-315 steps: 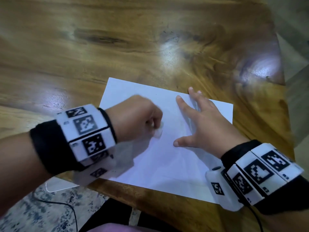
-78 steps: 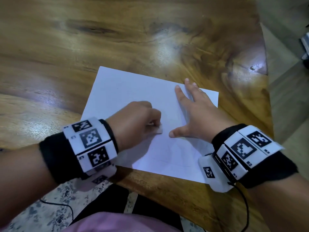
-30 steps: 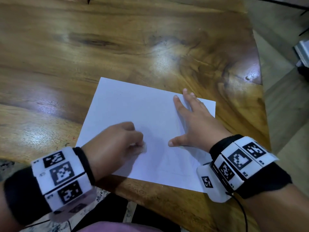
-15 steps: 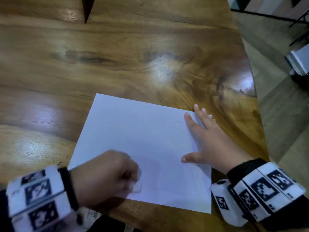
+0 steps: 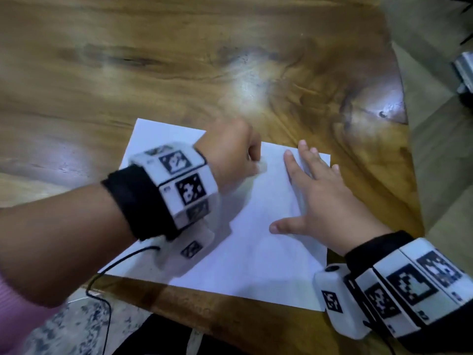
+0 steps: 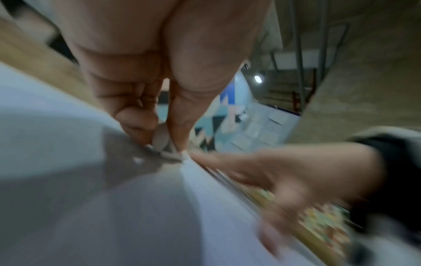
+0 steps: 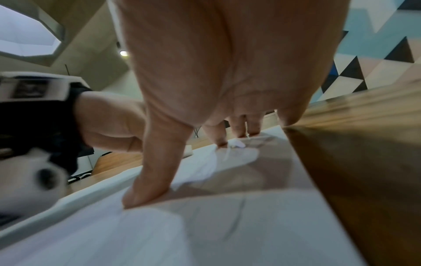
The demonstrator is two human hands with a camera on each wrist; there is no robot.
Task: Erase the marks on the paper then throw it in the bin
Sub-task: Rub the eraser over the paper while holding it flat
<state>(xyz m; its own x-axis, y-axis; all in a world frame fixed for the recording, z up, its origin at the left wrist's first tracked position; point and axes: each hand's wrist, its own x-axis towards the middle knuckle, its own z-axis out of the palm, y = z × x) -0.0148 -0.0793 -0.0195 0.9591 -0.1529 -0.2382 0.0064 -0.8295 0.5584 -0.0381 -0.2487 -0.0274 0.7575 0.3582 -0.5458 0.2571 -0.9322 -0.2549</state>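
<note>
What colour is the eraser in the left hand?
White eraser, pinched by the left hand; clearest in the left wrist view.

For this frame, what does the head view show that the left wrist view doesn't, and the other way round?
Head only: the whole sheet of paper on the wooden table, both wristbands, a cable. Left wrist only: the left hand fingertips pinching the small white eraser against the paper, up close, and a patterned wall behind. Both: the right hand flat on the paper.
</note>
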